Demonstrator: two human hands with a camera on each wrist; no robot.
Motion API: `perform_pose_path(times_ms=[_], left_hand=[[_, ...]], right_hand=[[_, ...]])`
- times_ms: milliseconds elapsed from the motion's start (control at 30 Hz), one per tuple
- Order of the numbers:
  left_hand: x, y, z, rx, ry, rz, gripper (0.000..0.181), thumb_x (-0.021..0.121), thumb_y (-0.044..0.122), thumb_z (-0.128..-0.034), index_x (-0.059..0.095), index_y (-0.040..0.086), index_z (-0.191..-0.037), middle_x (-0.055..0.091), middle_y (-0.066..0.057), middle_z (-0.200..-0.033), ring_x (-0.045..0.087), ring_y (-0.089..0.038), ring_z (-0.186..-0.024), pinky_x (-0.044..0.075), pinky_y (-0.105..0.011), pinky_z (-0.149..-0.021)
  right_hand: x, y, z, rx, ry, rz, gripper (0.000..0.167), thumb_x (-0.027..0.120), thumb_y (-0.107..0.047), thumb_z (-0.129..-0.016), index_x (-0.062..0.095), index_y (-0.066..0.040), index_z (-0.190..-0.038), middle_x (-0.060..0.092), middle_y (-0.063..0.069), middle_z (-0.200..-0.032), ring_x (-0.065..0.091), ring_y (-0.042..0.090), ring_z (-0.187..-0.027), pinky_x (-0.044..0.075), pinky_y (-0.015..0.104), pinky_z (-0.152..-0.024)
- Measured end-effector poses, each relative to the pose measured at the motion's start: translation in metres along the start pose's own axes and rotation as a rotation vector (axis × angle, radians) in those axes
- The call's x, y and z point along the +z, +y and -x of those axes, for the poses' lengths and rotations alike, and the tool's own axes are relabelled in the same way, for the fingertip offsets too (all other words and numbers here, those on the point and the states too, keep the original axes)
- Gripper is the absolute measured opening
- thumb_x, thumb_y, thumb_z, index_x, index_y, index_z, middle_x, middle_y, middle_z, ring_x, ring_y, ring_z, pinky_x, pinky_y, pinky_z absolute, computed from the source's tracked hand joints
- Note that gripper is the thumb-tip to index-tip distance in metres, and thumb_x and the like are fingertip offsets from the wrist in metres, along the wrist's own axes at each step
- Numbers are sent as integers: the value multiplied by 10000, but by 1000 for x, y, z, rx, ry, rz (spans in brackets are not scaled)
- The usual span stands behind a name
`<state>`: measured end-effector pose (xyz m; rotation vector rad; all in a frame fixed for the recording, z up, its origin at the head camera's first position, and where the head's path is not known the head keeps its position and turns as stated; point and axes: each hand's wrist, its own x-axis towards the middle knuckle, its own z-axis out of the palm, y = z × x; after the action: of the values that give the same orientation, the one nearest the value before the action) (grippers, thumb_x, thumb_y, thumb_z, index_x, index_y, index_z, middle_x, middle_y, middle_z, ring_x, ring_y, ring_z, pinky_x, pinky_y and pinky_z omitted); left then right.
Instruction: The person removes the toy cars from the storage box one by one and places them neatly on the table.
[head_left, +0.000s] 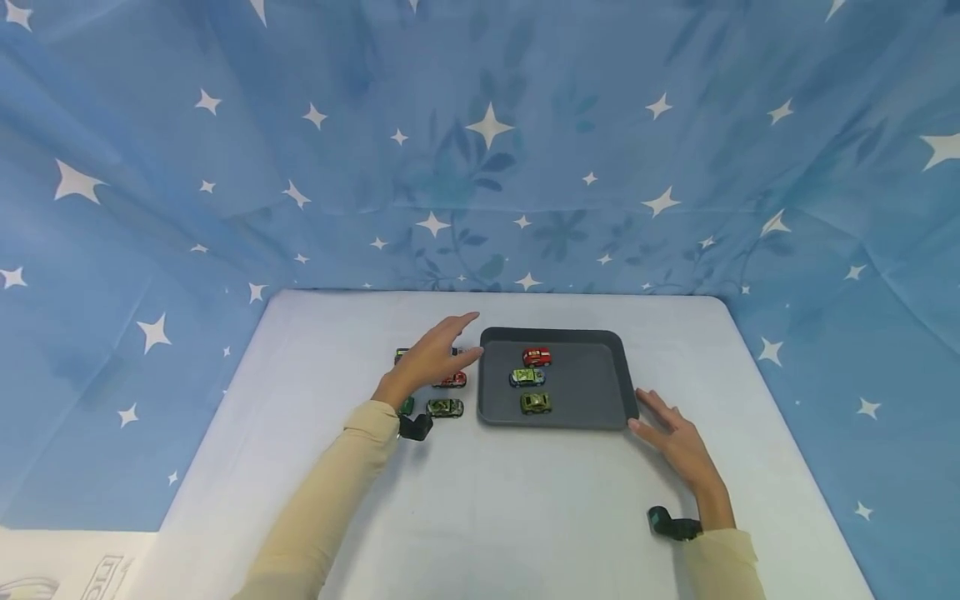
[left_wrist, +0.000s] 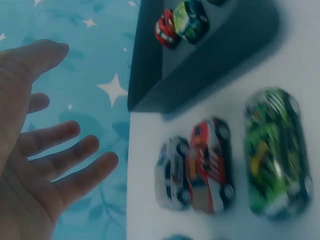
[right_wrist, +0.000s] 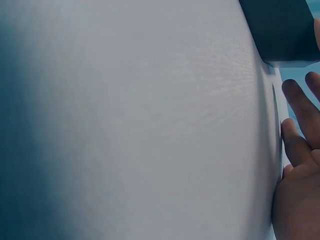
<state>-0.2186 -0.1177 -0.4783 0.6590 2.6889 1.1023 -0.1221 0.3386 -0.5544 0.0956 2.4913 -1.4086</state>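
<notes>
My left hand (head_left: 433, 352) hovers over a group of toy cars left of a dark grey tray (head_left: 592, 408), fingers extended, holding nothing. Beneath and beside it are a red toy car (head_left: 452, 381), a camouflage green car (head_left: 446, 407) and a dark green one (head_left: 407, 406), partly covered by the arm. A white car (left_wrist: 171, 172) shows beside the red one in the left wrist view. Inside the tray sit a red car (head_left: 537, 357), a lime green car (head_left: 527, 377) and an olive car (head_left: 536, 402). At the tray's front right corner, my right hand (head_left: 677, 440) has loosely spread fingers; contact is unclear.
The white table (head_left: 525, 508) carries the tray and cars. A blue curtain with stars (head_left: 487, 208) rises behind the table and along both sides. Dark wrist cameras (head_left: 415, 427) are worn on both arms. Printed white material (head_left: 75, 567) lies at the lower left.
</notes>
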Motion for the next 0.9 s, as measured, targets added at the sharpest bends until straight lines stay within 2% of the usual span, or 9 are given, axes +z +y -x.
perform_pose_path(times_ms=[167, 400, 633, 900], left_hand=[[11, 13, -19, 24, -15, -19, 699, 646, 433, -1083, 389, 162, -1675, 440, -115, -1654, 505, -323, -1439, 448, -537, -1150], [20, 32, -45, 66, -67, -42, 669, 643, 404, -1091, 419, 120, -1654, 447, -108, -1656, 450, -297, -1495, 381, -495, -1211], [34, 36, -64, 75, -110, -48, 634, 647, 377, -1091, 465, 84, -1623, 496, -137, -1616, 480, -300, -1472, 387, -479, -1210], [54, 39, -77, 55, -192, -54, 576, 634, 312, -1104, 500, 33, -1589, 519, -170, -1588, 459, -329, -1484, 385, -493, -1210]], right_hand=[[0, 6, 4, -4, 7, 7, 837, 732, -461, -1017, 353, -141, -1691, 148, 172, -1763, -89, 529, -1588, 1, 800, -1187], [1, 6, 1, -38, 22, 38, 805, 722, -449, -1024, 373, -155, -1687, 177, 179, -1757, -46, 566, -1578, 30, 805, -1185], [1, 7, -4, -77, 41, 39, 780, 730, -415, -1024, 401, -128, -1671, 198, 197, -1747, -23, 565, -1580, 38, 781, -1204], [1, 7, -2, -59, 32, 30, 789, 736, -423, -1020, 398, -139, -1674, 194, 189, -1749, -36, 566, -1579, 26, 793, -1195]])
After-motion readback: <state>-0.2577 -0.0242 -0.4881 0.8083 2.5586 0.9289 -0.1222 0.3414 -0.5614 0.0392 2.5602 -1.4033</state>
